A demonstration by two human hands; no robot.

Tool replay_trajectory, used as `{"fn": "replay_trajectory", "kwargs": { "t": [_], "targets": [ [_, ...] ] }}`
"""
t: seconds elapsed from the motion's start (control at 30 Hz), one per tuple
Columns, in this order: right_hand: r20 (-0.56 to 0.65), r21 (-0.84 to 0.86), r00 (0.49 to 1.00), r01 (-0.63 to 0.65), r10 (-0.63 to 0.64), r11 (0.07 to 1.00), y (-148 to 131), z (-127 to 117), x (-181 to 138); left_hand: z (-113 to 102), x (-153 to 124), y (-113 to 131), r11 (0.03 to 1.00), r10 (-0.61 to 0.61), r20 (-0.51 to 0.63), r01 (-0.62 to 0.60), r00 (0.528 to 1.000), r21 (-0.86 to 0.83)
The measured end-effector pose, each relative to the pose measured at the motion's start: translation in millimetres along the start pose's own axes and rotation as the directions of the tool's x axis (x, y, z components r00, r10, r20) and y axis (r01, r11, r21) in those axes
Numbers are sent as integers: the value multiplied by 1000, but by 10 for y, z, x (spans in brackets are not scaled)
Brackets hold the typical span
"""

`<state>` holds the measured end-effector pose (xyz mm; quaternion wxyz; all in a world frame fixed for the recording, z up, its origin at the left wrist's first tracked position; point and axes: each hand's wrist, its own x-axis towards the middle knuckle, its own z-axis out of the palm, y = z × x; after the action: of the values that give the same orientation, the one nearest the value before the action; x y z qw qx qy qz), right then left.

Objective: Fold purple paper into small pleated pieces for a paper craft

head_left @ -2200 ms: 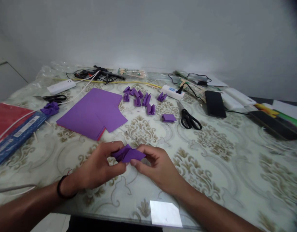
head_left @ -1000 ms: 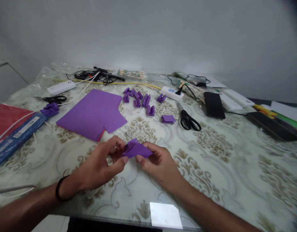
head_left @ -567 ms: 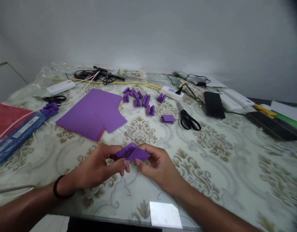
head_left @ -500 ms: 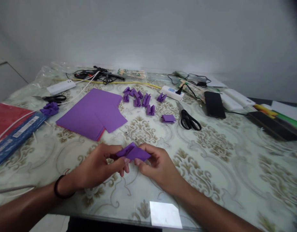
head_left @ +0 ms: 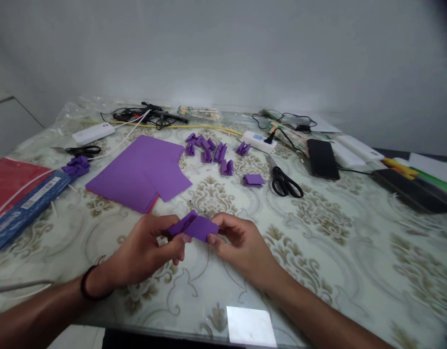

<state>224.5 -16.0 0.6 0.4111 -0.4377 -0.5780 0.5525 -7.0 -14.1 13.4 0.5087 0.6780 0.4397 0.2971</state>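
The left hand (head_left: 145, 251) and right hand (head_left: 245, 247) each pinch one end of the folded purple paper piece (head_left: 200, 228); align edges, grip lightly.

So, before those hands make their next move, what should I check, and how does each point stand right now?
1. Left hand has a grip on the folded purple paper piece: ok, at its left end.
2. Right hand has a grip on it too: ok, at its right end.
3. Black-handled metal scissors at right away from both hands: ok, lying farther back.
4. Flat purple paper sheets not touching the left hand: cannot tell; their near corner sits right by it.
5. Small folded purple paper pieces all grouped together: not ok, one lies apart by the scissors.
6. Inner creases sharp: cannot tell, too small to see.
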Motion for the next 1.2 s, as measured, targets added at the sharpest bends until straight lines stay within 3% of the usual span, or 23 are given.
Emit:
{"fn": "replay_trajectory", "kwargs": {
  "t": [0.27, 0.47, 0.73, 1.03, 1.2],
  "targets": [
    [-57, 55, 998, 35, -32, 998, -18, -102, 28, -33, 30, -14, 995, 13, -76, -20, 997, -101],
    [20, 179, 998, 49, -53, 983, -9, -58, -6, -17, 52, 12, 996, 39, -64, -45, 997, -79],
    [150, 116, 987, 47, -64, 992, 11, -2, -25, 19, 59, 49, 995, 83, -25, -81, 996, 63],
    [137, 129, 983, 104, -122, 986, -11, -9, -79, 24, 65, -35, 987, 161, -124, -160, 979, 13],
    [133, 23, 983, 123, -125, 992, -13, 19, -100, 32, 77, -49, 983, 184, -106, -184, 977, 9]
  ]
}}
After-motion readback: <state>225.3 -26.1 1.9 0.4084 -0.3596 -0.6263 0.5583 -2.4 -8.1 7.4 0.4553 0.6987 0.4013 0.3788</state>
